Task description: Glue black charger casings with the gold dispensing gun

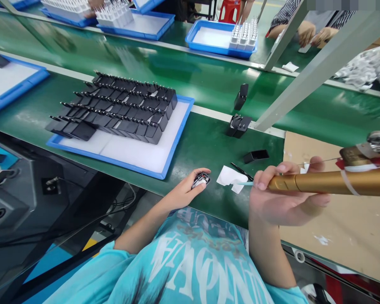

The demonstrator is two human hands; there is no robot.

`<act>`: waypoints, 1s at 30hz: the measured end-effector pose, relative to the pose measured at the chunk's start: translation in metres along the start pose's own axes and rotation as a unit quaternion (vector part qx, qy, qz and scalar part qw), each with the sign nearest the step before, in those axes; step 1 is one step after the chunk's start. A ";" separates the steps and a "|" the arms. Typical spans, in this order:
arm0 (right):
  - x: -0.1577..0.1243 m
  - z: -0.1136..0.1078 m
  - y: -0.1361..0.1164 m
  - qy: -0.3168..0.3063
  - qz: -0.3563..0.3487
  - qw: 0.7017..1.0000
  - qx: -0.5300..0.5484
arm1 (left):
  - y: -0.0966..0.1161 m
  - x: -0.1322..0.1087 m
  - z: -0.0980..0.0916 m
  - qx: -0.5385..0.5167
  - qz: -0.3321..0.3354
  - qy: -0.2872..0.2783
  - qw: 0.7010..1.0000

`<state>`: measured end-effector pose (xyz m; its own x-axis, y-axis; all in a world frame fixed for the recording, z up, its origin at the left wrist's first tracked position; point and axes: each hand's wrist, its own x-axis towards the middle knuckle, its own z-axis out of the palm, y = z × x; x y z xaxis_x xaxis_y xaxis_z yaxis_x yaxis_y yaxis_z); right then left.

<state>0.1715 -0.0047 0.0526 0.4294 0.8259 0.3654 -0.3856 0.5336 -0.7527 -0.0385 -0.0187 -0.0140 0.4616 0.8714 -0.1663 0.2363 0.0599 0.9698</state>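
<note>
My left hand (185,191) rests on the green bench near its front edge, fingers closed round a small black charger part (201,180) with its open inside facing up. My right hand (283,192) is wrapped round a gold pen-shaped dispensing tool (329,182) whose thin teal tip (245,183) points left, a short way right of the part and not touching it. A white paper scrap (228,176) lies on the bench under the tip, with black tweezers (241,171) beside it.
A blue tray (177,141) with rows of black charger housings (120,107) lies ahead left. Three loose black housings (239,125) stand further back. A slanted metal post (307,71) crosses at right above a cardboard sheet (345,228). Another person's hands (313,34) work across the conveyor.
</note>
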 end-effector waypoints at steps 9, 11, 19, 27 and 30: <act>0.001 -0.002 0.000 0.016 0.004 1.000 0.005 | -0.011 0.000 0.003 -0.036 0.038 0.022 0.998; 0.001 -0.002 -0.001 0.019 0.003 1.000 -0.002 | -0.014 -0.001 0.004 -0.030 0.058 0.024 0.998; -0.001 -0.005 -0.002 0.018 0.005 1.000 -0.004 | -0.022 -0.001 0.003 -0.225 0.096 0.092 0.965; -0.002 -0.006 -0.003 0.032 0.006 0.999 -0.013 | -0.013 0.002 0.009 -0.130 0.083 0.099 0.983; -0.003 -0.006 -0.003 0.051 0.009 0.998 -0.020 | -0.013 0.005 0.012 -0.086 0.087 0.112 0.986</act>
<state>0.1761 -0.0101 0.0503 0.5043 0.8112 0.2961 -0.3617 0.5098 -0.7806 -0.0292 -0.0210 -0.0295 0.2784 0.9600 0.0299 0.0137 -0.0351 0.9993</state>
